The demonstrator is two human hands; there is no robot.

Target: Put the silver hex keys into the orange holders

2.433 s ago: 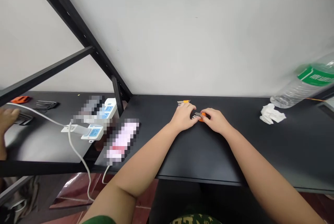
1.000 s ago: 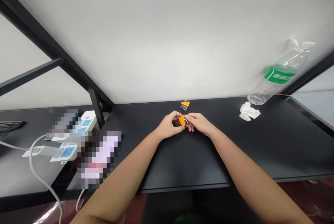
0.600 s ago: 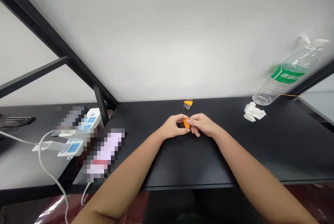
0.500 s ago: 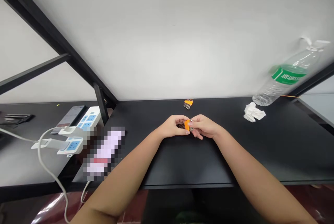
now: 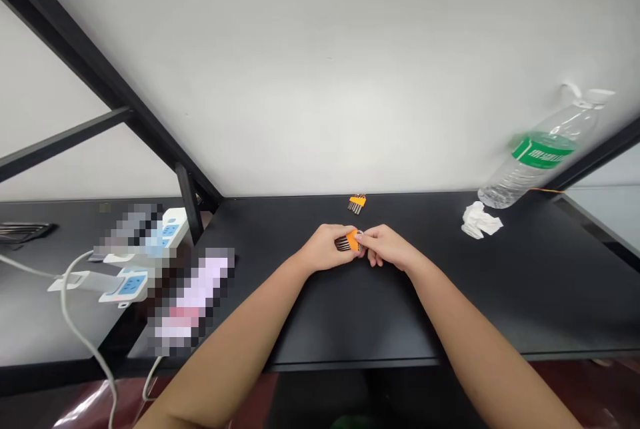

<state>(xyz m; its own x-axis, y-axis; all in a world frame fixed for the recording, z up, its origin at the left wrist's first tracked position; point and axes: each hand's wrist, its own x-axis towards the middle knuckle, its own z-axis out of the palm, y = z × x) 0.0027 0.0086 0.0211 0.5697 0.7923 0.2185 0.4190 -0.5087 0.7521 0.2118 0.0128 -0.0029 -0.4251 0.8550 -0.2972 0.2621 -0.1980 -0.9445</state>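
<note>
My left hand [image 5: 325,246] is closed around a hex key set [image 5: 351,240], an orange holder with several metal rods pointing left into the palm. My right hand [image 5: 387,246] pinches the right end of the same set, by the short bent ends; its thumb and forefinger meet there and hide part of it. Behind my hands, close to the wall, a second hex key set [image 5: 357,203] with an orange holder lies on the black table [image 5: 360,322], its rods pointing toward me.
On the right a large clear bottle [image 5: 543,149] with a green label stands near the wall beside a crumpled white tissue [image 5: 480,220]. To the left are a blurred-out phone [image 5: 200,296], a white power strip [image 5: 133,284] with cables, and a black metal frame [image 5: 189,196].
My right fingers have curled in and now pinch the set's end. The held set has turned so its rods show in my left hand. The view has shifted slightly.
</note>
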